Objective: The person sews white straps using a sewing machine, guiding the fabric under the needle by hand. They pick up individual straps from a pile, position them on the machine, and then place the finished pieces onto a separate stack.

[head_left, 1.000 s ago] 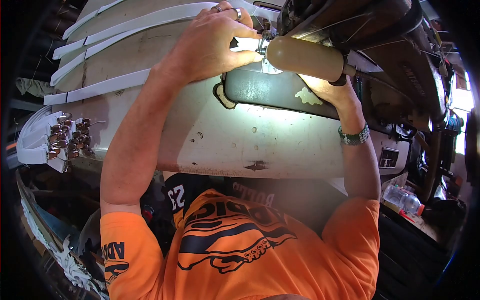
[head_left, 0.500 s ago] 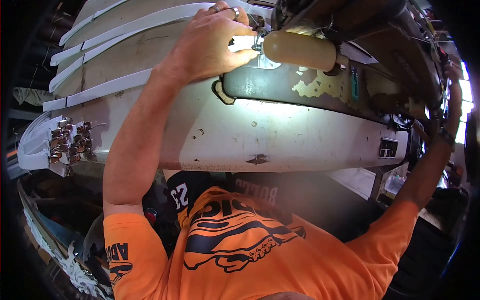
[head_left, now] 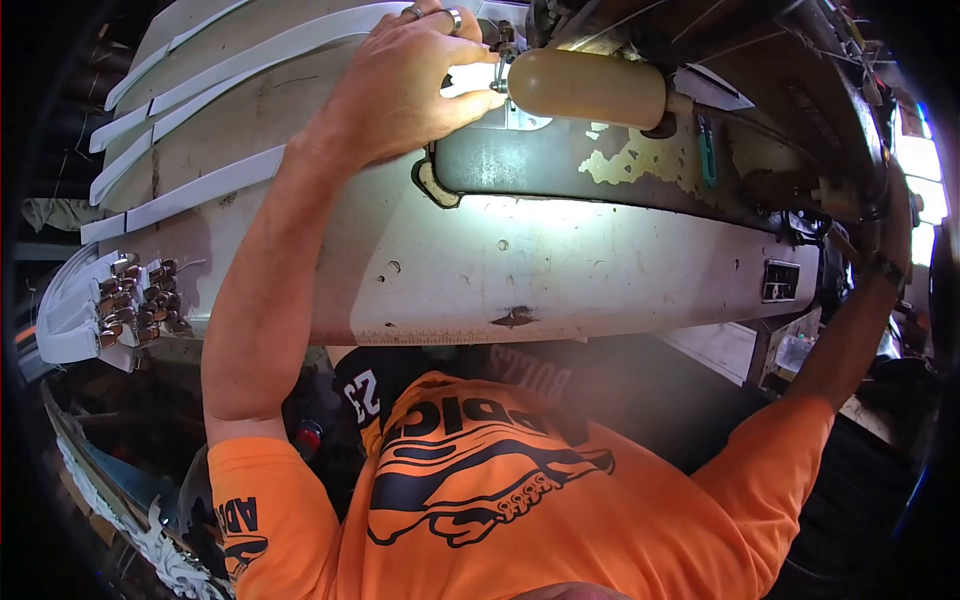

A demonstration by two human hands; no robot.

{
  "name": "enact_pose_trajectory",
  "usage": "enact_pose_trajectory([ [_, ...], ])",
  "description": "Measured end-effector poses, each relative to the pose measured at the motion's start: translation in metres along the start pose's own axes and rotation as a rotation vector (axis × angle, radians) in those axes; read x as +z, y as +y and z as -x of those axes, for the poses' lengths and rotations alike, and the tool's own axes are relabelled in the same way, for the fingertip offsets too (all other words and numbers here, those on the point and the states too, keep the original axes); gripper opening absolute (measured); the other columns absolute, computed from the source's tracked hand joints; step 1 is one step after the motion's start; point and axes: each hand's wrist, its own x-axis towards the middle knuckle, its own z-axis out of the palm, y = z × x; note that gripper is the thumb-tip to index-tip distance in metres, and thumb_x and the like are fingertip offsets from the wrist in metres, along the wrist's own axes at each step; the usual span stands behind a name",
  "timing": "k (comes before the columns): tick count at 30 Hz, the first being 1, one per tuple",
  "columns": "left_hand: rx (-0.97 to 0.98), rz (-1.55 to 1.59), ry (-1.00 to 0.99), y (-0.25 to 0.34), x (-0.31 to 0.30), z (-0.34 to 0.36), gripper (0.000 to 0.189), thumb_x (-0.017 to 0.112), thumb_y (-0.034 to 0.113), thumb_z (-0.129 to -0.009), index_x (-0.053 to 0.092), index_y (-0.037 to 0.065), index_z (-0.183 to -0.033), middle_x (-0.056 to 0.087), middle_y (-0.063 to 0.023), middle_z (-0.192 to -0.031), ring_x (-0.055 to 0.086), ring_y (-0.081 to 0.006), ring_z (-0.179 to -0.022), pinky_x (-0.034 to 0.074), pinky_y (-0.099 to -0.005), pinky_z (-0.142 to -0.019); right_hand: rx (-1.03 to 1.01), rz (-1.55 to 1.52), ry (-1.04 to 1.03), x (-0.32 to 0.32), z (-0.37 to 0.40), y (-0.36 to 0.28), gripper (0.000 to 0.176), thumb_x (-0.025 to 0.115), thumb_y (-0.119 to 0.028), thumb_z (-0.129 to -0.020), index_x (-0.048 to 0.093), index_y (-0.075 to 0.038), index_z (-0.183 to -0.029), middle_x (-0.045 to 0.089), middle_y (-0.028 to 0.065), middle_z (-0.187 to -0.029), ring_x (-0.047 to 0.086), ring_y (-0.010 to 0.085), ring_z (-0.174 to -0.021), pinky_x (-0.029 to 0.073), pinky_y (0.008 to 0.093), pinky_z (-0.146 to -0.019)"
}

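Note:
At the sewing machine's needle area, my left hand (head_left: 405, 85), with rings on two fingers, holds a white strap (head_left: 470, 82) near the presser foot (head_left: 505, 75). Thumb and forefinger lie either side of the brightly lit white piece, their tips close to the metal parts. Glare hides exactly how the strap sits there. Far to the right, my right hand (head_left: 905, 205) is raised beside the dark end of the machine (head_left: 870, 190). Shadow obscures its fingers and whatever they touch.
Several white straps (head_left: 200, 200) lie across the worn machine table (head_left: 600, 270). A bundle of metal clips (head_left: 130, 310) hangs over its left edge. A beige rounded cover (head_left: 590, 85) stands right of the needle, and a small teal tool (head_left: 707, 150) rests behind the table's front part.
The view has shifted slightly, so the machine and my left hand appear a little further left. My left hand keeps nearly the same place by the presser foot.

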Motion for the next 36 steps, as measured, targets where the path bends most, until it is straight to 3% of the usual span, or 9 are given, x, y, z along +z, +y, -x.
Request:
enact_pose_trajectory([
  [8,0.008,-0.012,-0.013,0.0,-0.001,-0.001,0.029,0.084,0.021,-0.079,0.075,0.007,-0.103,0.065,-0.0032,-0.113,0.059,-0.0235,-0.112,0.047,-0.039,-0.106,0.087,-0.084,0.173,0.053,0.073,-0.02,0.066,0.064,-0.055,-0.096,0.059,-0.005,-0.138,0.069,0.0134,-0.126,0.068,0.0262,-0.113,0.057,0.0428,-0.094],
  [20,0.022,-0.024,-0.02,0.001,-0.003,-0.001,0.027,0.083,0.021,-0.078,0.076,0.008,-0.101,0.066,-0.003,-0.112,0.058,-0.0229,-0.112,0.046,-0.0389,-0.106,0.142,-0.358,0.173,0.055,0.048,-0.009,0.055,0.051,-0.045,-0.106,0.054,-0.003,-0.142,0.06,0.0186,-0.14,0.065,0.0287,-0.121,0.052,0.0457,-0.104],
  [23,0.022,-0.032,-0.027,0.002,-0.004,-0.002,0.027,0.083,0.021,-0.079,0.076,0.007,-0.101,0.066,-0.0034,-0.113,0.058,-0.0237,-0.113,0.046,-0.0391,-0.106,0.16,-0.419,0.143,0.045,0.035,0.006,0.062,0.049,-0.048,-0.104,0.05,-0.002,-0.145,0.055,0.0201,-0.147,0.059,0.0323,-0.129,0.046,0.0521,-0.111],
  [26,0.03,-0.027,-0.019,0.001,-0.004,-0.001,0.027,0.082,0.021,-0.08,0.075,0.007,-0.102,0.065,-0.0048,-0.114,0.059,-0.026,-0.113,0.047,-0.0398,-0.105,-0.136,-0.575,0.213,0.031,-0.015,0.082,0.063,0.048,-0.047,-0.103,0.05,-0.001,-0.146,0.056,0.0204,-0.146,0.056,0.0348,-0.133,0.042,0.0559,-0.114],
  [31,0.053,-0.018,0.026,0.002,-0.003,0.001,0.024,0.07,0.022,-0.088,0.081,0.008,-0.104,0.07,-0.0091,-0.108,0.061,-0.0296,-0.11,0.047,-0.0414,-0.099,-0.184,-0.796,0.315,0.061,0.015,0.058,0.053,0.047,-0.037,-0.103,0.06,0.002,-0.136,0.064,0.0196,-0.133,0.062,0.0354,-0.125,0.046,0.0496,-0.111],
  [33,0.018,-0.001,-0.037,-0.001,-0.006,-0.003,0.024,0.068,0.016,-0.089,0.078,0.007,-0.109,0.069,-0.0102,-0.112,0.061,-0.0302,-0.11,0.048,-0.0415,-0.099,-0.71,0.136,0.634,0.036,0.013,0.084,0.042,0.058,-0.032,-0.105,0.066,0.006,-0.123,0.069,0.0178,-0.122,0.067,0.0276,-0.111,0.053,0.0391,-0.1],
  [34,-0.033,0.02,-0.083,-0.003,-0.01,-0.006,0.026,0.069,0.014,-0.088,0.076,0.007,-0.112,0.067,-0.0102,-0.114,0.061,-0.0312,-0.11,0.048,-0.0416,-0.098,-0.882,0.172,0.865,0.063,0.061,0.063,0.033,0.06,-0.023,-0.105,0.066,0.005,-0.121,0.07,0.0163,-0.118,0.069,0.025,-0.103,0.056,0.0386,-0.094],
  [35,-0.097,0.044,-0.119,-0.004,-0.013,-0.008,0.029,0.071,0.011,-0.087,0.074,0.006,-0.116,0.066,-0.0102,-0.116,0.061,-0.0323,-0.11,0.048,-0.0417,-0.098,-0.779,0.012,0.819,0.079,0.101,0.044,0.027,0.063,-0.017,-0.105,0.067,0.005,-0.121,0.071,0.0166,-0.117,0.07,0.0232,-0.1,0.058,0.0355,-0.09],
  [36,-0.125,-0.001,-0.089,-0.008,-0.014,-0.011,0.037,0.067,0.008,-0.088,0.072,0.011,-0.124,0.067,-0.0099,-0.123,0.06,-0.0325,-0.117,0.046,-0.0435,-0.102,-0.955,0.078,0.758,0.101,0.144,0.035,0.026,0.061,-0.016,-0.106,0.065,0.004,-0.123,0.071,0.0168,-0.113,0.071,0.0221,-0.097,0.059,0.0336,-0.087],
])
